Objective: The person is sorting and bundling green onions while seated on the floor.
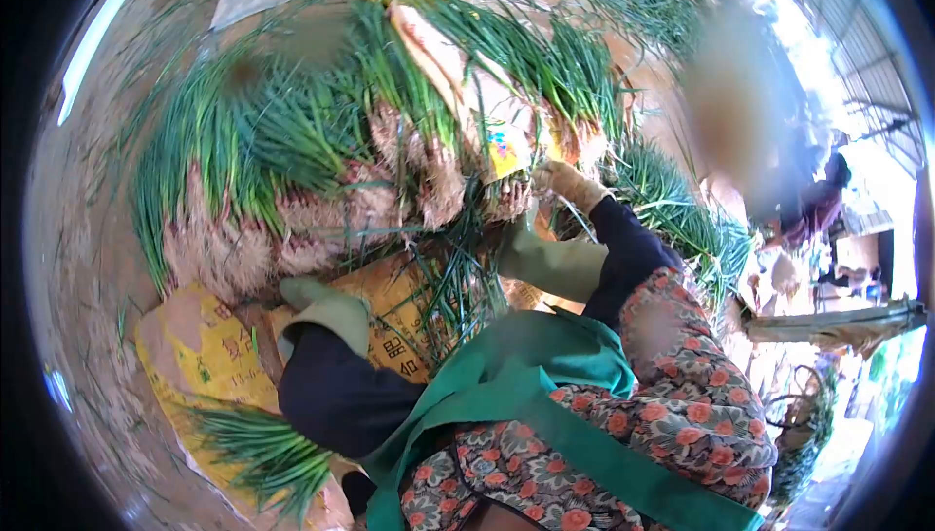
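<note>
My right hand (570, 185), in a pale glove under a dark cuff and a floral sleeve, reaches to the root ends of an upright bundle of green onions (508, 198). Its fingers are curled and closed at the bundle's right side; what they grip is too small to make out. Beside the hand are a yellow printed wrapper (506, 151) and more bundled roots (589, 141). My left hand is not in view. Several bundles with long green leaves and pale, shaggy roots (219, 248) stand in a row to the left.
Two olive rubber boots (326, 315) (555, 268) are below the row. Yellow printed sacking (209, 351) lies at the left, with loose onion leaves (268, 453) on it. A wooden beam (838, 324) and a basket (804, 414) are at the right. A blurred person (818, 200) is beyond.
</note>
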`<state>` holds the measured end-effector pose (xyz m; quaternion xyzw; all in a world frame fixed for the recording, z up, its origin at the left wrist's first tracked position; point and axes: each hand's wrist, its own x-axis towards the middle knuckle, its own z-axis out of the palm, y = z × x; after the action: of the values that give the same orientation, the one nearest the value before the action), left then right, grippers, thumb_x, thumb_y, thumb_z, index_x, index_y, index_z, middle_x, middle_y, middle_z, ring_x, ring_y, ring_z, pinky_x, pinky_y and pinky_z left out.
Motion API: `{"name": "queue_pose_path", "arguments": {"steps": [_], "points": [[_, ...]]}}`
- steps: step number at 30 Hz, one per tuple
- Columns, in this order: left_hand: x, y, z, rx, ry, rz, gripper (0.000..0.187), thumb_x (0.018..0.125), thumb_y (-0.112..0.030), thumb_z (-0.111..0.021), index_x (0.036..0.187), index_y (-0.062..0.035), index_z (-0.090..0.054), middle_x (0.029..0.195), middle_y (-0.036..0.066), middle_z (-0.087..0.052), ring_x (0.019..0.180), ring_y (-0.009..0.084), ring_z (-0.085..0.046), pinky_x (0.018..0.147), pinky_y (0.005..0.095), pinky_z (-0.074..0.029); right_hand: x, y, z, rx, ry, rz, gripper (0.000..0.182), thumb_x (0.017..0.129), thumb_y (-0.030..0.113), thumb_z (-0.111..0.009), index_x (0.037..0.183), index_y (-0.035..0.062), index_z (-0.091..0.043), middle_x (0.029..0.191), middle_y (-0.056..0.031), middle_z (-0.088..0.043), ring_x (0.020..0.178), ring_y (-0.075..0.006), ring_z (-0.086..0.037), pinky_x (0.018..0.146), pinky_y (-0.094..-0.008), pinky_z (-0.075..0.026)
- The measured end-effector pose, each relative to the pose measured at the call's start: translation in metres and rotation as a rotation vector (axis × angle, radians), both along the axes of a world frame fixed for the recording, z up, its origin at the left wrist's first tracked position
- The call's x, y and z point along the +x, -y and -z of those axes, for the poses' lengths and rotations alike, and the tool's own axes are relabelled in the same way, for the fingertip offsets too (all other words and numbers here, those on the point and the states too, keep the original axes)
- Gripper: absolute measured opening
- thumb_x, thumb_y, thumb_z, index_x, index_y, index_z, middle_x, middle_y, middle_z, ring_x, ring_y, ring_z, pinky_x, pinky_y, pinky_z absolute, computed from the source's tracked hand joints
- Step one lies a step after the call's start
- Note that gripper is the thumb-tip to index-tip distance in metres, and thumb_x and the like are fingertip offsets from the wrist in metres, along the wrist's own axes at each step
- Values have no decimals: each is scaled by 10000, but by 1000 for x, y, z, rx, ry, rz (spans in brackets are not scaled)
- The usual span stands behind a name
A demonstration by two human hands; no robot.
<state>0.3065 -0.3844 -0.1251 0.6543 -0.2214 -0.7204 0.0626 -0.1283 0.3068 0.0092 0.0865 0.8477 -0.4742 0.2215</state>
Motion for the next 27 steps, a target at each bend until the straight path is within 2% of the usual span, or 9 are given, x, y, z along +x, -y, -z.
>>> {"name": "queue_pose_path", "arguments": {"steps": [1,3,5,8,11,13,19,21,27], "points": [[-15,1,-10,-74,14,21,460,875,-358,-420,1210,-44,-402,1171,93,-445,1070,214,-433,911,346,-338,-13,-21,5,192,-332,-130,293,862,286,-547,944,8,-586,746,-74,-607,697,-188,-556,641,-322,-463],[-51,1,-38,-257,17,86,481,879,-354,-412,1240,-39,-371,1219,98,-411,1114,215,-401,945,341,-307,-48,-79,35,481,-289,-43,257,828,269,-543,938,45,-605,826,-138,-621,767,-250,-587,687,-353,-463],[-96,2,-82,-469,-74,177,503,884,-350,-405,1269,-34,-340,1267,103,-376,1159,217,-369,978,335,-276,-76,-130,69,367,-664,149,271,802,311,-540,856,60,-625,783,-167,-621,752,-282,-602,673,-373,-462],[-181,-5,-160,-703,-332,378,539,891,-345,-394,1313,-26,-294,1338,111,-324,1225,220,-321,1028,327,-229,-105,-163,37,607,-539,314,220,734,257,-605,801,49,-630,780,-193,-615,779,-336,-593,686,-393,-461],[-300,-54,-244,-865,-570,825,552,900,-326,-391,1340,-17,-268,1359,122,-324,1241,219,-329,1044,322,-233,-121,-172,14,623,-494,440,571,694,340,-671,1097,-38,-526,1008,-241,-586,961,-336,-567,833,-370,-437],[-397,-153,-312,-836,-828,1058,528,906,-300,-404,1330,-10,-286,1305,127,-395,1180,208,-409,1006,316,-303,-137,-191,32,543,-341,349,1005,621,506,-720,1309,-60,-254,1264,-238,-423,1171,-300,-431,958,-329,-355],[-576,-363,-247,-101,-824,1430,441,924,-221,-367,1308,-11,-311,1290,173,-413,1159,287,-436,982,380,-354,-155,-94,-40,532,-356,257,1026,561,386,-770,1333,-15,-225,1237,-239,-441,1171,-318,-423,984,-322,-328],[-597,-432,-193,208,-804,1351,491,900,-289,-427,1294,-14,-327,1295,177,-408,1171,305,-422,973,434,-348,-166,-84,9,618,-642,161,992,547,284,-770,1339,16,-236,1245,-241,-428,1160,-340,-421,967,-326,-352],[-622,-538,-117,430,-666,1165,697,828,-457,-503,1337,-48,-257,1258,149,-435,1133,322,-438,946,486,-341,-187,-66,2,251,-457,341,808,677,204,-689,1323,21,-241,1073,-211,-557,1012,-309,-543,868,-329,-416]]}}
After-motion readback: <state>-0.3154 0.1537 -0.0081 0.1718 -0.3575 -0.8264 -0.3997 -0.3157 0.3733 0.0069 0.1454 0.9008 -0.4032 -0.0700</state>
